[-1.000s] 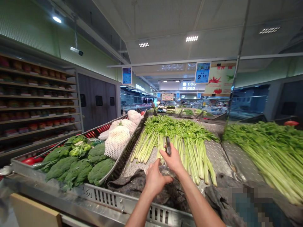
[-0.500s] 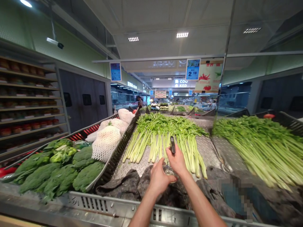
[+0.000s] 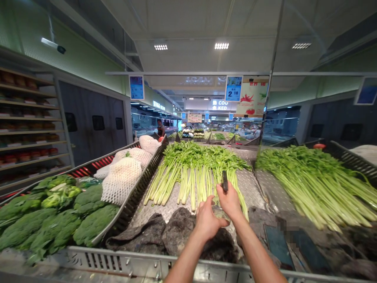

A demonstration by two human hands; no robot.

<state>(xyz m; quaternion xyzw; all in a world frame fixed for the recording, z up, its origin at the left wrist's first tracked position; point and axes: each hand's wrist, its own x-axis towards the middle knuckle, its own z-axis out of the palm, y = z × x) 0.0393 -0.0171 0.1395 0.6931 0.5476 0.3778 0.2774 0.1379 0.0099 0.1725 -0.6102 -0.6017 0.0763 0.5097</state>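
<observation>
My right hand (image 3: 231, 200) is closed around a slim black tool (image 3: 225, 181) whose upper end sticks up past the fingers; its kind is unclear. Close by on the left, my left hand (image 3: 207, 218) has thumb and fingers apart in a curve. Something pale and partly see-through (image 3: 220, 213) shows between the hands, too blurred to name. Beyond them, celery (image 3: 194, 169) lies spread in a row on a metal tread-plate shelf (image 3: 247, 182), leaves at the back, stalks toward me. Crumpled dark grey cloth (image 3: 179, 232) lies under and around my hands.
On the left, a black crate (image 3: 138, 190) holds broccoli (image 3: 59, 220) and pale produce in foam nets (image 3: 122, 179). A slotted grey rail (image 3: 118, 262) runs along the front. A mirror (image 3: 312, 173) stands at right, reflecting the celery. A phone-like dark slab (image 3: 279, 243) lies on the cloth. A person (image 3: 160, 129) stands far back.
The view has swung right and a little closer, so shelves and crate shift left. Both hands keep nearly the same pose, and the black tool stays in my right hand.
</observation>
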